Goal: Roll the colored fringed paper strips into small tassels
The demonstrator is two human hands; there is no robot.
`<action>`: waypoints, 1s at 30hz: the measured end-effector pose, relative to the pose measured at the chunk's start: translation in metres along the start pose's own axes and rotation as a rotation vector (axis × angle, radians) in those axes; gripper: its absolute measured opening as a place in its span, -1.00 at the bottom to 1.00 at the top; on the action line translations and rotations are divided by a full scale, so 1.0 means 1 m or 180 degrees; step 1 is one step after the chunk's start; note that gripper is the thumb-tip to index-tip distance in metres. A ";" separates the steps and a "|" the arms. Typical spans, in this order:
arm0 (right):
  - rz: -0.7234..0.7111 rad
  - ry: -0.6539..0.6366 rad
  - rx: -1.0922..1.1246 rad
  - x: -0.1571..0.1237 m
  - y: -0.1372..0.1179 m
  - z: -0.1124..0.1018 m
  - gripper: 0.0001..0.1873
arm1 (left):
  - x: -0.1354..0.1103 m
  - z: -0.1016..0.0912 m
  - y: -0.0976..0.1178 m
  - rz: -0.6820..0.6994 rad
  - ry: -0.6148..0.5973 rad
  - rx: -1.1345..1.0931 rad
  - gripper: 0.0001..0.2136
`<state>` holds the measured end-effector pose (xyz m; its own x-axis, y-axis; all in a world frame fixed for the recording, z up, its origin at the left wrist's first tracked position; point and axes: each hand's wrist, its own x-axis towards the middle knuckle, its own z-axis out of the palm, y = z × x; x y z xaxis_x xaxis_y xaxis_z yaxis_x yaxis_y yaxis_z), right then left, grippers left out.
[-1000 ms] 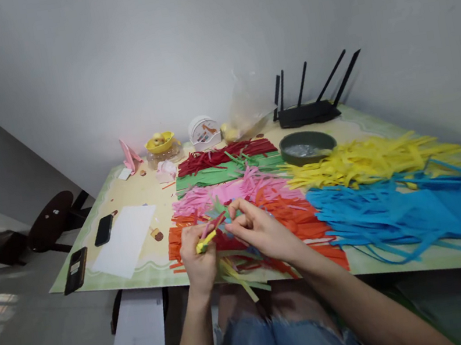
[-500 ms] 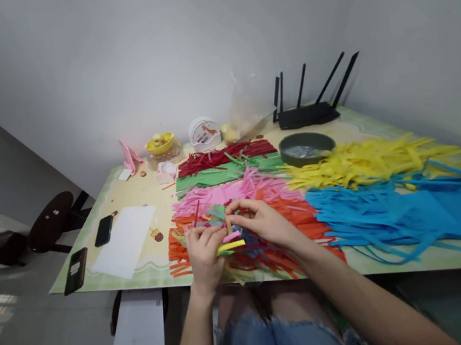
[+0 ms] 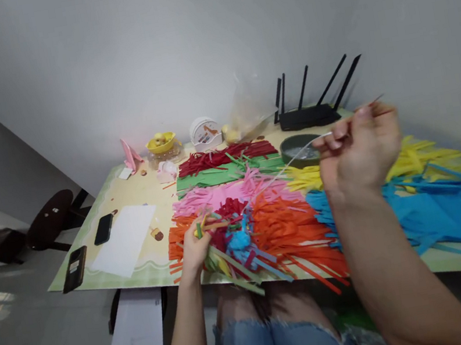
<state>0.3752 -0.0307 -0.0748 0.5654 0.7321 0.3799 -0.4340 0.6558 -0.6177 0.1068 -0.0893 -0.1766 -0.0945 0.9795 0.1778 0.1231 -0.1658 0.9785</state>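
Grip of the right hand (image 3: 361, 145): narrow, fingers curled on a white thread (image 3: 275, 178). A thin sliver juts past the fingertips; too small to tell whether it is a needle. Left hand (image 3: 195, 248): closed on a bunch of coloured strips (image 3: 220, 225), green, yellow and tan ends poking out around the fingers.

Thread slants down from the raised right hand, taut or nearly so, towards a light-blue bundle (image 3: 239, 239) lying over the orange fringe (image 3: 292, 222), just right of the left hand. Where it ends: cannot tell.

Risks, judged: a hard tug by the right hand could snap the thread or tear a strip, worst if the left hand slackens. Loose strip ends near the thread could catch and be drawn into a knot. If the sliver is sharp, it could prick a finger.

Further out: orange ends and the hanging green strips (image 3: 243, 270) overhang the near edge of the worktop (image 3: 121, 193); a lap or forearm brushing them might drag the pile off. Beyond the thread, green dish (image 3: 287, 158) partly behind the right hand; a wide sweep could knock it.
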 end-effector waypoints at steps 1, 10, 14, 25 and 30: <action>-0.0005 -0.0134 -0.0194 -0.005 0.005 0.003 -0.87 | 0.002 -0.001 0.002 -0.0044 0.0054 -0.0115 -0.74; 0.1454 -0.3173 -0.1475 -0.086 0.064 0.036 -0.74 | -0.002 0.005 0.020 -0.0317 -0.0439 -0.0501 -0.70; 0.1474 -0.3203 -0.1281 -0.090 0.064 0.034 -0.72 | -0.008 0.003 0.023 -0.0525 -0.0525 -0.0987 -0.57; 0.0981 -0.2986 -0.2212 -0.097 0.033 0.019 -0.63 | -0.008 0.005 0.026 -0.0019 0.0863 -0.0698 -0.76; 0.1246 -0.3046 -0.2050 -0.117 0.027 0.020 -0.67 | -0.015 0.007 0.030 0.0173 0.0690 -0.0298 -0.82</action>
<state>0.2830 -0.0952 -0.1220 -0.3892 0.8783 0.2776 0.1217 0.3478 -0.9296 0.1186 -0.1080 -0.1506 -0.3013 0.9231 0.2389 0.0425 -0.2372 0.9705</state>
